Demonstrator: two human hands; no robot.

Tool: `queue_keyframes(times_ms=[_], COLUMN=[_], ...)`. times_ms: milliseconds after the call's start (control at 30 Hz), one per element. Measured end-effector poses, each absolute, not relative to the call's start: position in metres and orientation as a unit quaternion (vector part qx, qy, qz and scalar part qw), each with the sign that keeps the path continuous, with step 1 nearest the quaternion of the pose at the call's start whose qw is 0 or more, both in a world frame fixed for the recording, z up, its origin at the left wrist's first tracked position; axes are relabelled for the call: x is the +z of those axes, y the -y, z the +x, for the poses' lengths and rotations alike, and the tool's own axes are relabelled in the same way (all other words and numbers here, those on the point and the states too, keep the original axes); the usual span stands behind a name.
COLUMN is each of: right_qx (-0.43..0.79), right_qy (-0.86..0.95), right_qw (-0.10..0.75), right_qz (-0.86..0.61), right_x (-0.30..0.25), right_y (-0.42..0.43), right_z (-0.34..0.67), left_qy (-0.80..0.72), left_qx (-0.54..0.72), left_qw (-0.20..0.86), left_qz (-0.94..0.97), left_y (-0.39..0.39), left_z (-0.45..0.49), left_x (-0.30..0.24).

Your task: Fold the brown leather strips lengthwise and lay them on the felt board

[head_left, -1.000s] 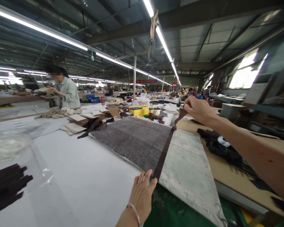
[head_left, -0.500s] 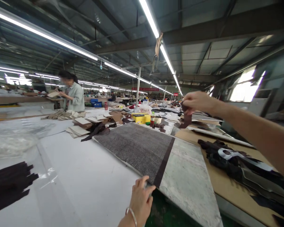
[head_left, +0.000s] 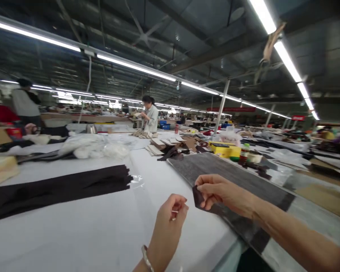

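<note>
My right hand (head_left: 215,190) pinches a dark brown strip of fabric (head_left: 197,196) between thumb and fingers, above the near edge of a grey textured board (head_left: 192,166). To its left, my left hand (head_left: 170,219), with a bracelet at the wrist, has its fingers curled in towards the thumb over the white table. Whatever those fingers hold, if anything, is too small to make out. The two hands are close but apart. A dark band (head_left: 260,238) runs along the board's right end. A row of dark fabric strips (head_left: 65,189) lies flat on the left.
Clear plastic bags (head_left: 102,145) lie beyond the dark strips. Cut light pieces (head_left: 157,143), a yellow box (head_left: 225,150) and a bottle (head_left: 244,154) stand behind the board. A co-worker (head_left: 150,115) is at the far side of the white table (head_left: 107,230).
The view has swung left. My right hand has come down from over the right side to beside my left hand, bringing the fabric strip. My left hand has left the board's corner.
</note>
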State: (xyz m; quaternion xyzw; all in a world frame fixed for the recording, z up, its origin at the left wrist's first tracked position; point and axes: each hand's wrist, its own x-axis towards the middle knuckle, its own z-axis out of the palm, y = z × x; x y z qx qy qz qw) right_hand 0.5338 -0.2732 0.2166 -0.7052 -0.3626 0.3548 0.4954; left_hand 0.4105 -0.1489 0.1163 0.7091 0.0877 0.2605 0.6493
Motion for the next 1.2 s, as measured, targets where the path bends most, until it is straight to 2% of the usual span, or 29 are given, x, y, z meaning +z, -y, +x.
queue_keyframes(times_ms=[233,467,633,800,867,933,1067,1200], right_qx=[0.41,0.361,0.43,0.227,0.204,0.255,0.438,0.485], right_qy=[0.436,0.585,0.59,0.676,0.674,0.667,0.682,0.646], right_qw=[0.466,0.408,0.395,0.359,0.366,0.361,0.284,0.248], right_qz=[-0.652,-0.601,-0.558,-0.602,-0.609,-0.6,-0.512,-0.535], right_x=[0.168,0.114,0.09,0.073,0.069,0.065,0.054,0.045], right_y=[0.17,0.098,0.065,0.035,0.026,0.022,0.031,0.05], right_z=[0.452,0.355,0.302,0.287,0.286,0.282,0.27,0.264], left_qy=[-0.182,-0.262,-0.327,-0.384,-0.399,-0.401,-0.379,-0.417], left_qx=[0.372,0.462,0.485,0.475,0.466,0.465,0.485,0.488], left_qw=[0.62,0.65,0.66,0.668,0.674,0.685,0.711,0.713], left_qz=[0.667,0.544,0.471,0.426,0.41,0.393,0.341,0.283], left_y=[0.119,0.077,0.049,0.033,0.032,0.032,0.037,0.039], left_z=[0.329,0.242,0.184,0.142,0.131,0.124,0.117,0.099], left_x=[0.099,0.063,0.032,0.012,0.008,0.009,0.019,0.021])
